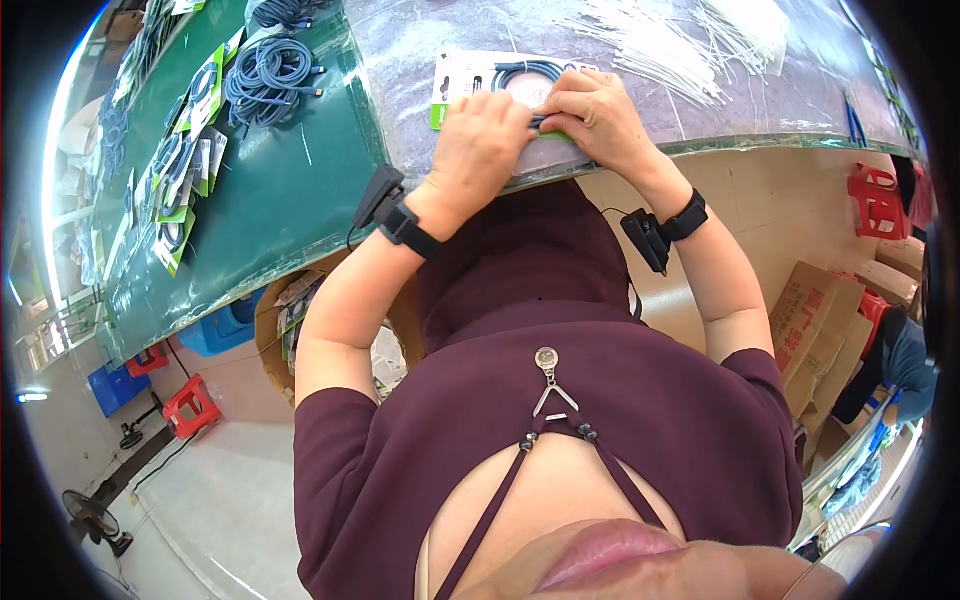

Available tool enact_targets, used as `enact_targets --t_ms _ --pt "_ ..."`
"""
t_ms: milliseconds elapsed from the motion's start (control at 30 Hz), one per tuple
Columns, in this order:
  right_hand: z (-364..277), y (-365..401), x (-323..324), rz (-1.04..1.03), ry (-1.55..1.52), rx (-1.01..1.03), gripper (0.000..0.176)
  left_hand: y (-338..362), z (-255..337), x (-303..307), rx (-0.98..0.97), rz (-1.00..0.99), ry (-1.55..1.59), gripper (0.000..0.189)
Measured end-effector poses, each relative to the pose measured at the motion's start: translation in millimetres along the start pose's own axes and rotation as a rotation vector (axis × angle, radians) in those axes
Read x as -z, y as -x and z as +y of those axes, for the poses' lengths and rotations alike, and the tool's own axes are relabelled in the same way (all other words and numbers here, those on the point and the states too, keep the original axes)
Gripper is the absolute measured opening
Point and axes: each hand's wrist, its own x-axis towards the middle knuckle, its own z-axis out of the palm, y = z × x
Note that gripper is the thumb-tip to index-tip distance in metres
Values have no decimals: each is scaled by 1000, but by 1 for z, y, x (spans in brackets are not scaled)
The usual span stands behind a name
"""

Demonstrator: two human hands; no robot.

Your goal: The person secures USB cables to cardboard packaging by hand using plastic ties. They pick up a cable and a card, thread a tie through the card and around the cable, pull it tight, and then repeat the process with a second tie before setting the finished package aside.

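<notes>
A coiled blue cable [526,68] lies on a white and green packaging card [456,72] near the table's front edge. My left hand [482,142] rests over the card's lower left part, its fingers bent and closed at the coil; what they grip is hidden. To its right, my right hand [592,112] pinches at the lower right side of the coil, thumb and forefinger together on the cable. Both hands nearly touch each other.
White zip ties [655,50] lie spread at the back right. On the green mat [275,190] to the left are coiled cables [270,80] and a row of carded cables [183,180]. Cardboard boxes [815,330] and a red stool [878,200] stand right, below the table.
</notes>
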Motion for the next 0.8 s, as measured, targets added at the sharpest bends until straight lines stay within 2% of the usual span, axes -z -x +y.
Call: enact_targets --t_ms 67,100,200,367,467,500,567,600,700,767,800 --pt "-1 1 -5 53 14 6 14 5 -13 7 74 100 204 15" --pt "-3 3 -7 76 19 5 14 8 -20 8 77 94 207 15" --pt "-20 4 -13 134 97 -11 15 9 -46 4 -84 22 223 23" --pt "-39 8 -13 208 328 -82 14 -3 -51 -4 -151 30 313 24" --pt "-37 14 -17 198 261 -117 12 7 -38 11 150 168 469 20" --pt "-36 14 -18 202 225 -139 11 16 -32 16 145 167 472 20" --pt "-28 14 -19 230 159 -140 11 43 -19 27 741 -263 1259 24" --pt "-23 14 -20 254 92 -131 11 47 -10 31 745 -263 1260 24" --pt "-17 19 -13 268 -78 -149 11 42 21 38 1065 -196 2063 32" --pt "-16 22 -5 261 -279 -207 12 36 29 29 1091 -133 2144 34" --pt "-16 23 -3 260 -277 -201 12 32 30 24 1113 -74 2222 36"
